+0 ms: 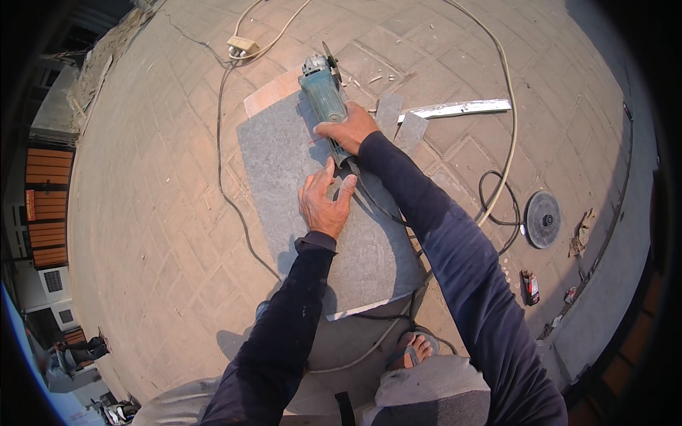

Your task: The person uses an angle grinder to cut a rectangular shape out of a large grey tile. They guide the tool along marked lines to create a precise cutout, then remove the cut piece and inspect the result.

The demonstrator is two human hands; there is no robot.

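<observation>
Right hand (353,129) holds grinder (323,97) across slab (374,252) edge, wide paving (153,192) leftward.

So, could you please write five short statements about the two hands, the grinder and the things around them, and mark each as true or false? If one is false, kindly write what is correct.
1. The right hand grips the angle grinder by its body. True.
2. The left hand is clenched into a fist. False: its fingers are spread, over the gray tile, near the grinder's rear end.
3. A round dark disc with a central hub lies to the right of the tile. True.
4. The long white strip lies to the left of the grinder. False: it lies to the right.
5. A pale yellow socket block lies on the paving. True.
</observation>
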